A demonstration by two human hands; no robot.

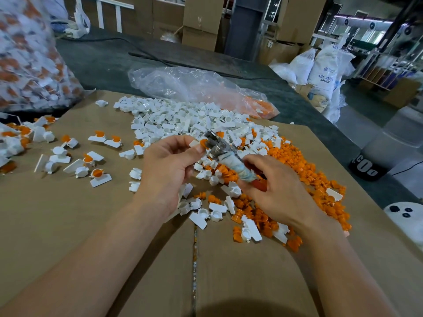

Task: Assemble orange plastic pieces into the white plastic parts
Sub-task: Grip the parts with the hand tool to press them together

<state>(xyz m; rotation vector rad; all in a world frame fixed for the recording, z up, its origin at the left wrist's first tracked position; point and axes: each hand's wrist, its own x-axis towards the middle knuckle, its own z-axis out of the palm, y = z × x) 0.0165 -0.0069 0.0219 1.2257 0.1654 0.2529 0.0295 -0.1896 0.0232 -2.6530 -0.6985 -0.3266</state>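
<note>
My left hand (168, 164) pinches a white plastic part with an orange piece (201, 143) seated in it, held above the cardboard. My right hand (272, 186) grips pliers (219, 146) by a cloth-wrapped handle, with red showing under the fingers. The metal jaws rest against the orange piece. A heap of white parts (183, 120) lies behind my hands. Loose orange pieces (304, 177) spread to the right of them.
Several joined white-and-orange parts (98, 177) lie scattered at the left on the cardboard sheet (114, 225). A filled clear bag (29, 56) stands far left. A crumpled plastic bag (194, 88) holding some orange pieces lies behind the heap. White sacks (320, 72) and cartons stand beyond the table.
</note>
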